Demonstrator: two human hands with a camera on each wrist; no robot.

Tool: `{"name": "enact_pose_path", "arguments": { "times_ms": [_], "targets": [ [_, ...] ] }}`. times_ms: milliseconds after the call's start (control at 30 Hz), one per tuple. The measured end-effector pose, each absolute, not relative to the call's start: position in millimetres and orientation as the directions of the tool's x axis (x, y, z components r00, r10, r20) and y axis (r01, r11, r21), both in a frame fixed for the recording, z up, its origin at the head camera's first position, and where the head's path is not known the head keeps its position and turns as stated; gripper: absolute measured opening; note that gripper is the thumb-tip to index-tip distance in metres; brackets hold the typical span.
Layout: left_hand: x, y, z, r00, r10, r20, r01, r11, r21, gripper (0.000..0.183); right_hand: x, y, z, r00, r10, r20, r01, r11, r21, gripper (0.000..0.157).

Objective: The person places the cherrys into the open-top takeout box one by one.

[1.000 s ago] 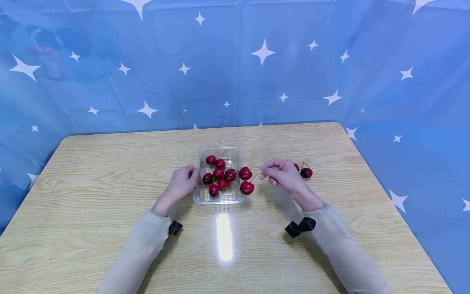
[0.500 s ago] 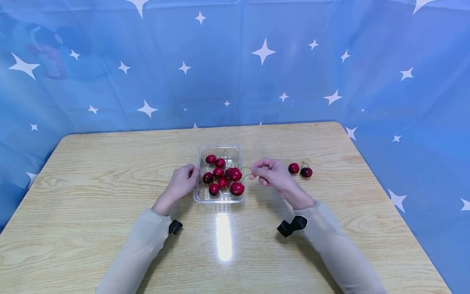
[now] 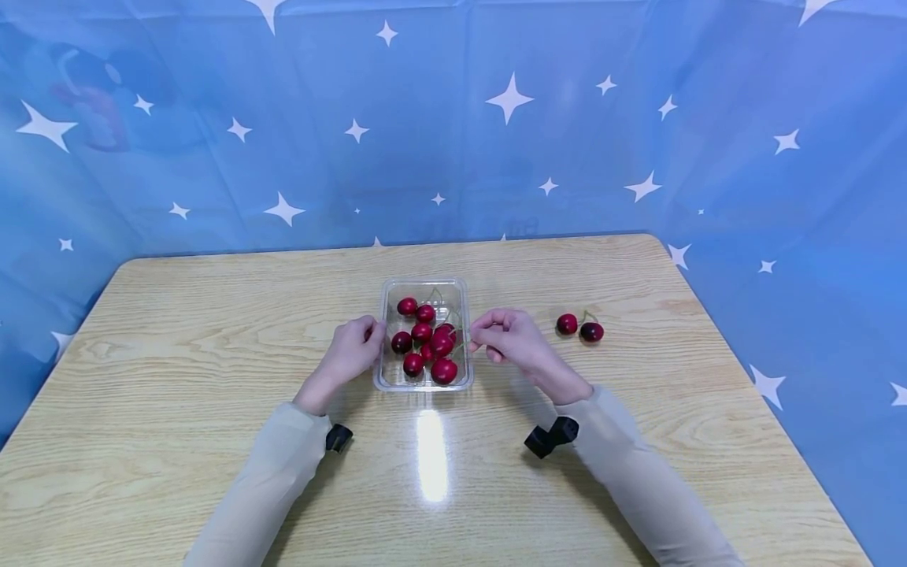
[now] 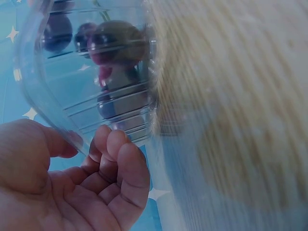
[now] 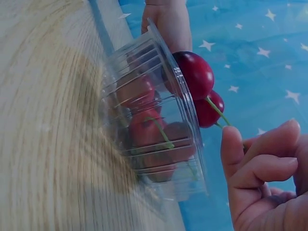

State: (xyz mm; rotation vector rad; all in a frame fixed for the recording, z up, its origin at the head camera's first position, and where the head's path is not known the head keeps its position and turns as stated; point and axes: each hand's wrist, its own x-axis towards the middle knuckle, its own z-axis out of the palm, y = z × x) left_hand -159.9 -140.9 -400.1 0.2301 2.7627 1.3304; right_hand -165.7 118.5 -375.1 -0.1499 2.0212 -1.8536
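A clear plastic container (image 3: pixel 423 387) holding several dark red cherries (image 3: pixel 413 364) sits mid-table. My left hand (image 3: pixel 352 347) grips its left rim, the thumb on the edge and the curled fingers against the ribbed wall in the left wrist view. At the right side, my right hand (image 3: pixel 512 340) pinches the thin green stems (image 5: pixel 217 109) of a pair of cherries (image 5: pixel 197 77). In the right wrist view this pair hangs at the container's rim, level with its opening. Whether the pair touches the cherries below cannot be told.
Two more cherries (image 3: pixel 579 325) with a stem lie on the wooden table (image 3: pixel 234 339), right of my right hand. A blue cloth (image 3: pixel 453 142) with white stars hangs behind the table. Black wrist cameras (image 3: pixel 551 437) sit at both sleeves.
My right hand has moved left, carrying the pair of cherries from beside the container's right rim to over its inside. The left hand has stayed on the left rim.
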Motion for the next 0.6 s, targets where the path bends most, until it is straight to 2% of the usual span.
{"name": "enact_pose_path", "arguments": {
  "times_ms": [267,600],
  "targets": [
    [-160.1,-140.3,-399.6,-0.988,0.155,0.005,0.101,0.621,0.777,0.032,-165.7,113.1,-377.1,-0.91,-0.339,-0.24,0.198,0.154,-0.968,0.008],
    [-160.2,-139.6,-399.2,-0.989,0.148,0.006,0.098,0.625,0.775,0.032,-165.4,113.2,-378.1,-0.906,-0.353,-0.235,0.186,0.167,-0.968,0.008]
  ]
}}
